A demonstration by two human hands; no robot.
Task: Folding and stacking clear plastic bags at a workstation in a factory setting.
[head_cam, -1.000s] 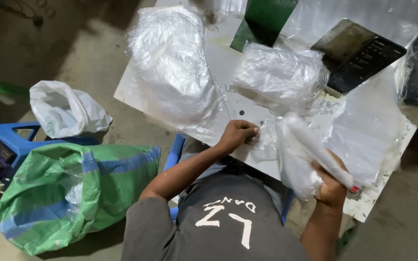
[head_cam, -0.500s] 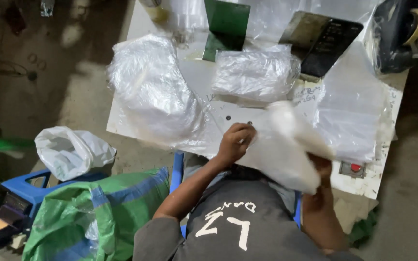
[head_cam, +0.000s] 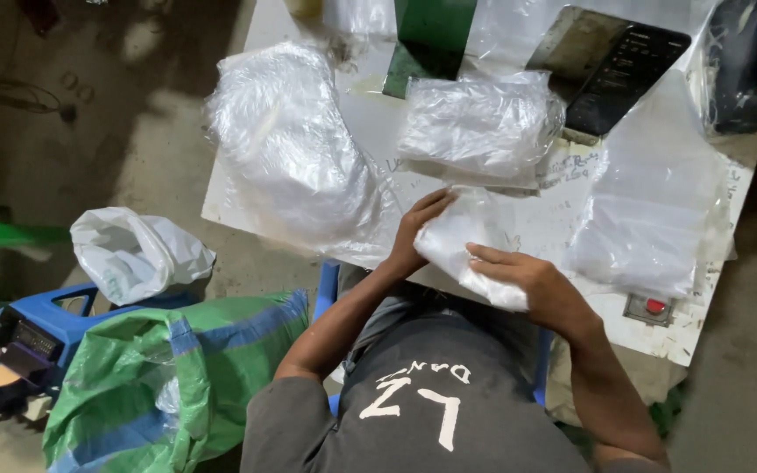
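Both my hands meet over the near edge of a white table [head_cam: 238, 197]. Between them is a folded white plastic bag [head_cam: 457, 241]. My left hand [head_cam: 415, 235] presses against the bag's left side with fingers pointing up. My right hand [head_cam: 532, 280] grips the bag from the right and lies over its lower end. A big heap of clear plastic bags [head_cam: 295, 153] lies just left of my left hand. A neater stack of clear bags [head_cam: 479, 127] sits right behind the held bag.
Flat clear bags [head_cam: 650, 219] cover the table's right side, with a red button switch [head_cam: 652, 307] at the near right corner. A dark flat device [head_cam: 615, 57] and a green box [head_cam: 431, 39] stand at the back. A green woven sack [head_cam: 159, 377], a white bag [head_cam: 133, 254] and a blue stool [head_cam: 54, 320] are on the floor at left.
My right hand has brought the white bag down from the right to in front of me. My left hand left the tabletop and took hold of the bag's left side.
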